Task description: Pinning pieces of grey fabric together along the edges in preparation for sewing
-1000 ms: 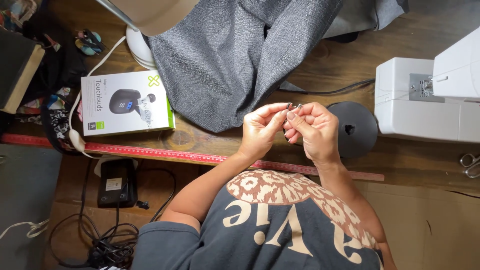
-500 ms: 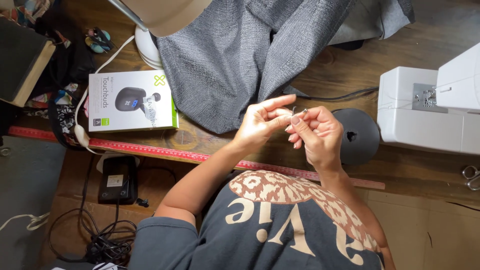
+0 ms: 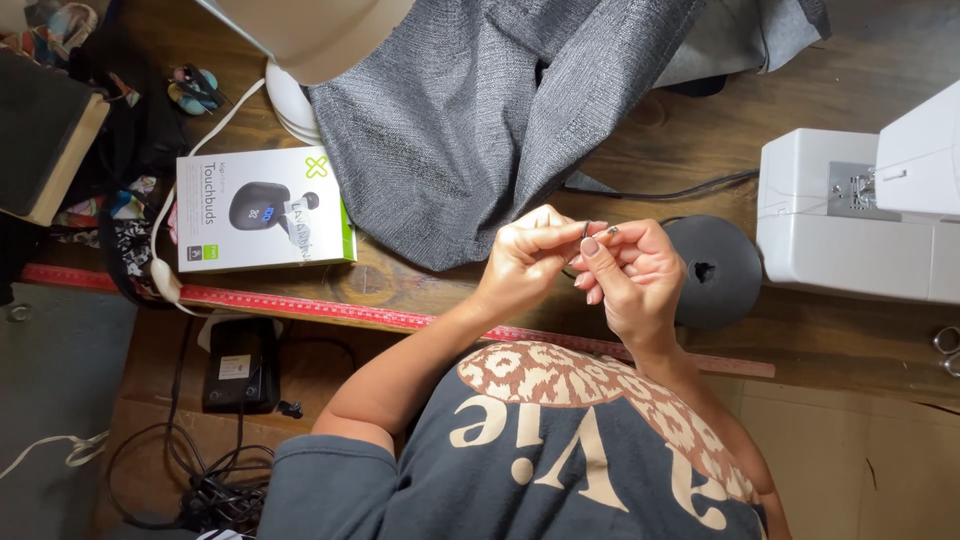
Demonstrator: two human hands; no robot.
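Two hands — left hand (image 3: 525,255), right hand (image 3: 630,275) — fingertips together.

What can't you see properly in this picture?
Head view:
- The tiny thing pinched between the left hand and right hand: too small, fingertips cover it.
- Sewing machine: cut off by the right edge.
- Scissors: only the handles show at the edge.

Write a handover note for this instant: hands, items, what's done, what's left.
Left hand: fingertips pinched on a small metal piece, too small to identify.
Right hand: pinching the same piece, above the table edge.
Things: grey fabric bunched on the wooden table, apart from the white sewing machine; red measuring tape along the edge.
Done: fabric laid out.
Left: nothing under the machine yet.
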